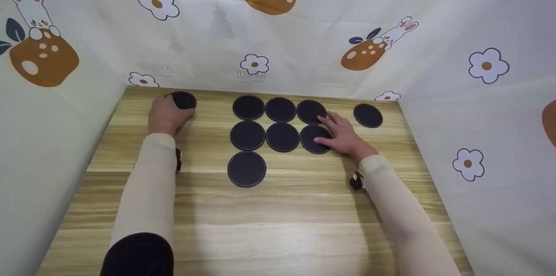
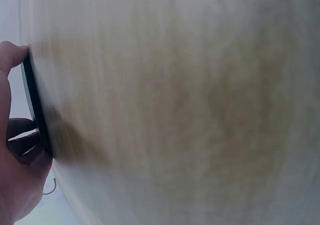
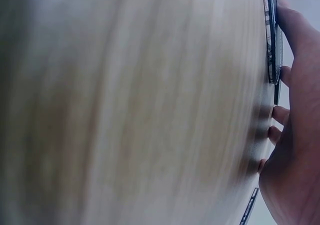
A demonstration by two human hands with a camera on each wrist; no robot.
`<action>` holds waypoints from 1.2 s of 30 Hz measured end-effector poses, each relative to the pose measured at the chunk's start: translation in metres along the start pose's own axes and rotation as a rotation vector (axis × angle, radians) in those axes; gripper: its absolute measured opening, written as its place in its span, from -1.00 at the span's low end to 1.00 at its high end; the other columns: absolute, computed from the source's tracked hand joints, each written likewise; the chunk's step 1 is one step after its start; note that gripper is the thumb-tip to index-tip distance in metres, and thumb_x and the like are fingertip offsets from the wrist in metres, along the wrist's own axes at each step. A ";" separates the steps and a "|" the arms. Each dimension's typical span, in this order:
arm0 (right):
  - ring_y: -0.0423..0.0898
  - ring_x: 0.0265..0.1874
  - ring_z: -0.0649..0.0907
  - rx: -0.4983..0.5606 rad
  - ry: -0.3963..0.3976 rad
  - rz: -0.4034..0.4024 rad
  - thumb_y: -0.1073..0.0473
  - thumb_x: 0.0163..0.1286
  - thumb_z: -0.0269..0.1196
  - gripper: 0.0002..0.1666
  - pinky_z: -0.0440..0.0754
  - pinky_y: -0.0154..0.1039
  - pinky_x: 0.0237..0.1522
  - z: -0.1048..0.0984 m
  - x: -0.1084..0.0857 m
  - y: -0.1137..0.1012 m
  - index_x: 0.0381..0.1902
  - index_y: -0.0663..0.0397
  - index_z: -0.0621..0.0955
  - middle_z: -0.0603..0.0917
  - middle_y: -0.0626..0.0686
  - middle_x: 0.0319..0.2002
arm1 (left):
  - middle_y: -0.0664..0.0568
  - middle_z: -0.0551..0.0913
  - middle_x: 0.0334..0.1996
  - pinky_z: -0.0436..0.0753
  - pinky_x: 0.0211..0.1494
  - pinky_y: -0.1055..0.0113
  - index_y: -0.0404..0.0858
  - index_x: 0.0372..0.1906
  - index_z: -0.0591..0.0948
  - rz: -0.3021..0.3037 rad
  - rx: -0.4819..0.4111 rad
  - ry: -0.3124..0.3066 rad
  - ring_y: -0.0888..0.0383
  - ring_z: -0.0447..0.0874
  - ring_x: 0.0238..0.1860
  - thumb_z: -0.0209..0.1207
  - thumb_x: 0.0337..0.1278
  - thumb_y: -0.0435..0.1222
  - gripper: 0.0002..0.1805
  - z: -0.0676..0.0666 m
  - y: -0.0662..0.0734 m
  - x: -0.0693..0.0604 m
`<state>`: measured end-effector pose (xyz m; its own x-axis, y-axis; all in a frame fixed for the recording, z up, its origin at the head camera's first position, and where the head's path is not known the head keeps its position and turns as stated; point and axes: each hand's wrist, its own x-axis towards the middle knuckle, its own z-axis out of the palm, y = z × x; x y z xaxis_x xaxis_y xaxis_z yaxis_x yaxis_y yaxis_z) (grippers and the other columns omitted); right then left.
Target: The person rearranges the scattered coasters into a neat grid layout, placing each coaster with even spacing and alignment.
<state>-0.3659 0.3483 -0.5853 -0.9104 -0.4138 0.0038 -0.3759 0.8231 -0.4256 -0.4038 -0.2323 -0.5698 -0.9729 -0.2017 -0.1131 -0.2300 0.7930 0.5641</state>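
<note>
Near the back left corner of the table, my left hand grips a black round coaster by its rim, thumb on the near right side and fingers round the left. The left wrist view shows that coaster's edge between thumb and fingers; whether it is one coaster or a stack I cannot tell. My right hand lies with spread fingers, its thumb touching the right coaster of the middle row and a finger touching the right coaster of the back row. Other fingers rest on the wood in the right wrist view.
Two rows of three coasters lie edge to edge, including the back left coaster and middle coaster. Another coaster lies in front at left. A separate coaster sits at back right. Printed cloth walls enclose the wooden table.
</note>
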 end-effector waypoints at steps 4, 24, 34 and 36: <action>0.37 0.74 0.05 0.002 -0.006 0.004 -0.33 0.49 0.41 0.05 -0.16 0.45 0.68 0.000 0.000 0.000 0.74 -0.03 0.35 0.12 0.37 0.74 | -0.56 0.38 0.47 0.48 0.49 -0.35 -0.60 0.52 0.42 0.002 0.012 -0.005 -0.46 0.41 0.46 0.40 0.21 0.09 0.02 -0.002 -0.001 -0.002; 0.32 0.76 0.02 -0.007 -0.012 0.025 -0.36 0.49 0.40 0.07 -0.20 0.44 0.68 0.002 0.001 0.002 0.77 -0.08 0.31 0.08 0.30 0.77 | -0.55 0.44 0.36 0.52 0.40 -0.40 -0.53 0.53 0.45 0.099 0.021 -0.004 -0.45 0.47 0.35 0.41 0.20 0.09 -0.01 -0.003 0.013 -0.016; 0.35 0.74 0.04 0.010 -0.007 0.023 -0.33 0.49 0.42 0.06 -0.20 0.45 0.68 0.001 -0.001 0.000 0.76 -0.07 0.33 0.10 0.32 0.76 | -0.58 0.42 0.41 0.46 0.47 -0.41 -0.56 0.58 0.37 0.179 0.034 -0.017 -0.47 0.43 0.42 0.45 0.21 0.10 0.08 0.007 0.023 -0.018; 0.36 0.75 0.03 0.010 -0.005 0.018 -0.32 0.49 0.42 0.05 -0.20 0.45 0.68 0.001 0.000 0.001 0.75 -0.06 0.33 0.10 0.33 0.76 | -0.56 0.39 0.47 0.44 0.50 -0.40 -0.56 0.59 0.36 0.198 0.040 -0.014 -0.47 0.39 0.47 0.45 0.22 0.10 0.08 0.008 0.024 -0.019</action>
<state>-0.3657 0.3483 -0.5868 -0.9159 -0.4013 -0.0087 -0.3579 0.8264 -0.4346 -0.3911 -0.2046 -0.5606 -0.9994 -0.0317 -0.0143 -0.0344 0.8385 0.5437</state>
